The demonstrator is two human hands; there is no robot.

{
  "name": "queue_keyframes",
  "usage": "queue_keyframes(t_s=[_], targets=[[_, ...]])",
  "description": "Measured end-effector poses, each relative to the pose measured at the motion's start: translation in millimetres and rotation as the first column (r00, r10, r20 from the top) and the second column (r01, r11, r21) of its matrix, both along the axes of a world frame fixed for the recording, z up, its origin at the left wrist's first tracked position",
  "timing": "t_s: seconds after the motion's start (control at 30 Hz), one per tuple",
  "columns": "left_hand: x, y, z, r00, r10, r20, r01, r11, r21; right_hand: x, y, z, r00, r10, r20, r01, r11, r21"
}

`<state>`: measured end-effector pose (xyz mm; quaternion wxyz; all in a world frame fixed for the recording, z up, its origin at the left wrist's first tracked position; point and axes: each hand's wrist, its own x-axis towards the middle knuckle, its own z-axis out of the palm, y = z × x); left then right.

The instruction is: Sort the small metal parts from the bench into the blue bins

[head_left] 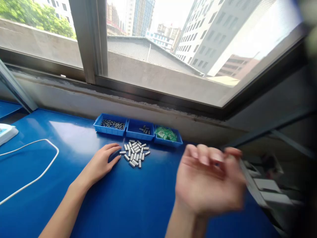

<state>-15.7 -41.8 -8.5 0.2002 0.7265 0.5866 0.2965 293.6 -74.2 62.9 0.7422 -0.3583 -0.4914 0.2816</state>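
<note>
My left hand (102, 162) rests on the blue tabletop, fingers apart and holding nothing. Its fingertips are beside the left edge of a loose pile of short silver metal cylinders (135, 154). Raised above the table on the right is my right hand (206, 185), palm up and blurred by motion. The fingers of that hand are curled in, with a small dark spot showing between them; what it is, I cannot make out. Behind the pile, a blue bin (111, 131) holds many small dark metal parts, and a second blue bin (132, 135) has several dark cylinders.
A third blue bin (170, 143) contains a green plastic bag (165, 134). The bins stand in a row by the wall under the window. A white cable (46, 167) runs over the table (74, 158) at left, near a white device (7, 134).
</note>
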Motion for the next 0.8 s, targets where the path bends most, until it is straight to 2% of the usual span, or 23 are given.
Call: queue_keyframes(t_s=[0.07,0.13,0.2,0.27,0.4,0.47,0.53,0.63,0.7,0.8], targets=[[1.7,2.9,-0.8,1.0,-0.01,-0.008,0.01,1.0,0.016,-47.1,45.3,9.4,0.989,-0.027,-0.144,0.011,0.994,-0.108],[3.8,6.1,-1.9,1.0,-0.006,-0.005,0.006,0.999,0.039,-77.4,66.9,5.5,1.0,0.016,-0.004,-0.016,0.95,-0.312],[6.6,9.3,-2.9,1.0,0.009,0.006,-0.009,0.998,0.056,-88.7,70.0,-6.0,0.968,0.113,0.224,-0.003,0.897,-0.442],[9.3,12.0,-3.2,1.0,0.013,0.016,-0.014,0.998,0.064,-88.4,66.0,-17.4,0.902,0.176,0.395,0.048,0.867,-0.497],[11.4,11.8,1.4,0.997,0.008,0.075,-0.012,0.999,0.052,-87.2,63.7,-26.2,0.837,0.24,0.492,0.081,0.834,-0.545],[11.8,9.3,7.0,0.986,0.027,0.165,-0.031,0.999,0.022,-93.1,65.2,-25.1,0.84,0.267,0.472,0.053,0.826,-0.561],[13.3,6.8,13.7,0.961,0.053,0.271,-0.055,0.998,0.0,-101.5,66.3,-23.1,0.856,0.339,0.39,-0.044,0.8,-0.599],[18.0,6.0,22.1,0.922,0.078,0.38,-0.089,0.996,0.011,-113.6,67.9,-21.1,0.836,0.523,0.168,-0.304,0.695,-0.651],[21.3,7.3,25.2,0.9,0.074,0.429,-0.089,0.996,0.014,-118.9,69.8,-21.8,0.81,0.584,0.056,-0.422,0.646,-0.636],[24.6,10.0,27.5,0.888,0.066,0.455,-0.082,0.997,0.015,-122.5,72.7,-26.6,0.809,0.587,-0.016,-0.466,0.626,-0.625]])
